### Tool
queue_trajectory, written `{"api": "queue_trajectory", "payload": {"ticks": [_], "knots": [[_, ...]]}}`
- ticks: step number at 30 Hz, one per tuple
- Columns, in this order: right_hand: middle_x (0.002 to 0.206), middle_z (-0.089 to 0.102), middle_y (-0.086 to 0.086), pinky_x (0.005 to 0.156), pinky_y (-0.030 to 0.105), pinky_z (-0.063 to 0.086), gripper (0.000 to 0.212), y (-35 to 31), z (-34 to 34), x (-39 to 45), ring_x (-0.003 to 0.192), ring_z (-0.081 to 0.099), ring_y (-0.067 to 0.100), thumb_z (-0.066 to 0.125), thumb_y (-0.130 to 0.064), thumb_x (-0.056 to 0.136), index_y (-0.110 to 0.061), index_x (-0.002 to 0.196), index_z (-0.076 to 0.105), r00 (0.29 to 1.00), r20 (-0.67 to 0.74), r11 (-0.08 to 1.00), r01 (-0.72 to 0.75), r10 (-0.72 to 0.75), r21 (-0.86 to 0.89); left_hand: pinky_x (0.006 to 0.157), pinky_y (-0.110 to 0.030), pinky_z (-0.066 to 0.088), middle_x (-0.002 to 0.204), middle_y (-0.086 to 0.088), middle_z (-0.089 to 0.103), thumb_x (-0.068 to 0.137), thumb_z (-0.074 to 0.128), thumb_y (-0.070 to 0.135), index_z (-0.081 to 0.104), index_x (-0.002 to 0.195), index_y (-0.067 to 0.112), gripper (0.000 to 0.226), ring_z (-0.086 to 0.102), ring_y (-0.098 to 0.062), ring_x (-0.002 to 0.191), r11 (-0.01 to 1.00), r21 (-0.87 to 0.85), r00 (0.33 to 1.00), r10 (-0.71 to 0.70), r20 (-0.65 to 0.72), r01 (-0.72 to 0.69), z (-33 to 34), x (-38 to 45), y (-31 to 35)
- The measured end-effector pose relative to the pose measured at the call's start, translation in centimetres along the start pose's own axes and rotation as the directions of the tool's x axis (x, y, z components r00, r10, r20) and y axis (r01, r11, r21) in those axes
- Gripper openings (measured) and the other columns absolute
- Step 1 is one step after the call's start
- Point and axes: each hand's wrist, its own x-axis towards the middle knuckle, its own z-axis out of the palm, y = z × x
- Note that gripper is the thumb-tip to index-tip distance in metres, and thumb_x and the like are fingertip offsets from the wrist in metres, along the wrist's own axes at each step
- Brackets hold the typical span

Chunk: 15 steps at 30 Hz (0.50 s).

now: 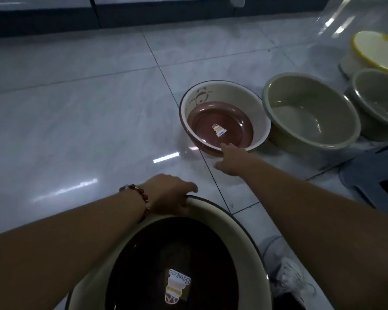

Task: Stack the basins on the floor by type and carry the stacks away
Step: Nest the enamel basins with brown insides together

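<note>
Your left hand [170, 193] grips the far rim of the cream basin [211, 211] closest to you, fingers curled over its dark-edged lip; a beaded bracelet [139, 198] sits on that wrist. This basin has a dark brown floor with a "Bamboo" sticker [177, 285] in the middle, and it fills the lower centre of the view.

Your right hand [231, 159] reaches out to a second cream basin [224, 95] of the same kind standing on the tiled floor [76, 121]. The fingertips [224, 147] touch its near rim, the fingers stretched forward, the thumb pointing left above the tile; it is not closed round the rim. That basin shows a panda drawing [201, 95] on its inner wall and the same sticker on its reddish-brown bottom.

Just to the right of it, touching or nearly so, stands an olive-green basin [309, 113], and beyond that a second green basin [376, 101], cut by the frame edge. Behind those, at the upper right, a white basin with a yellow rim [372, 50] lies tilted on another pale one, under clear plastic wrap [345, 21].

At the lower right, your white sneaker [287, 278] rests on the floor, and a blue-grey stool [372, 173] stands near the green basins.
</note>
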Motion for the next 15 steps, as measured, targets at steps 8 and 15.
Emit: {"api": "queue_trajectory", "payload": {"ticks": [8,15], "knots": [[0.139,0.048,0.011,0.104,0.046,0.038,0.06,-0.9,1.9,3.8,0.131,0.039,0.038,0.051,-0.049,0.092,-0.018,0.142,0.041,0.993,-0.058,0.994,-0.1,0.103,0.051,0.058,-0.02,0.03,0.098,0.006,0.066,0.09,0.061,0.044,0.057,0.116,0.029,0.03,0.055,-0.01,0.078,0.998,-0.053,0.993,0.037,-0.111,-0.043,0.7,1.2,-1.1],[0.124,0.061,0.015,0.095,0.041,0.046,0.05,2.6,3.7,4.2,0.114,0.056,0.034,0.05,-0.042,0.084,-0.012,0.121,0.063,0.937,-0.023,0.922,-0.339,0.349,0.187,0.072,-0.023,0.039,0.108,0.001,0.065,0.092,0.06,0.042,0.054,0.122,0.024,0.036,0.059,-0.016,0.091,0.997,-0.026,0.986,0.064,-0.157,-0.068,1.1,1.2,-0.8]]}}
